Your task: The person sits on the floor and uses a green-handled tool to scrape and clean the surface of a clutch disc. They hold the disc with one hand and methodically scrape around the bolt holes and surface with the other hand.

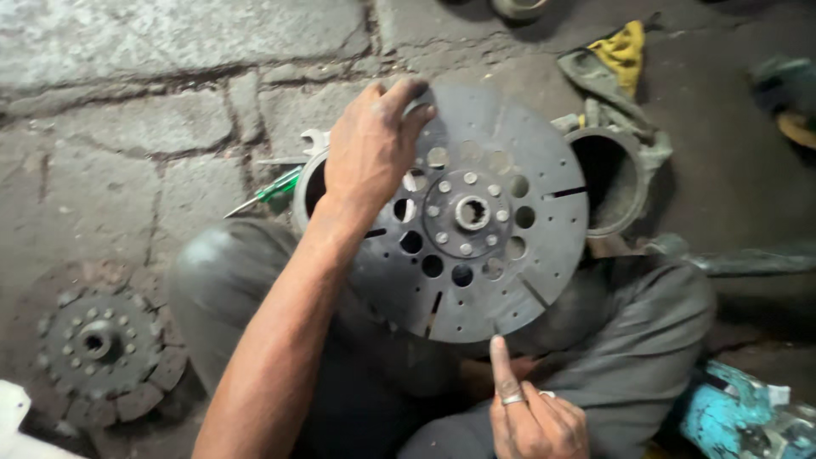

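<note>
My left hand [371,149] grips the upper left rim of the grey perforated clutch disc [476,246] at frame centre, fingers curled over its edge, the disc tilted above my knees. My right hand [529,416], at the lower edge, is loosely closed around nothing, its ringed index finger [501,365] extended up to touch the disc's bottom rim. Behind the disc lies a metal ring housing [612,183], and a green-handled screwdriver [268,191] to its left. A second, worn disc [98,348] rests on the stone floor [127,102], lower left.
</note>
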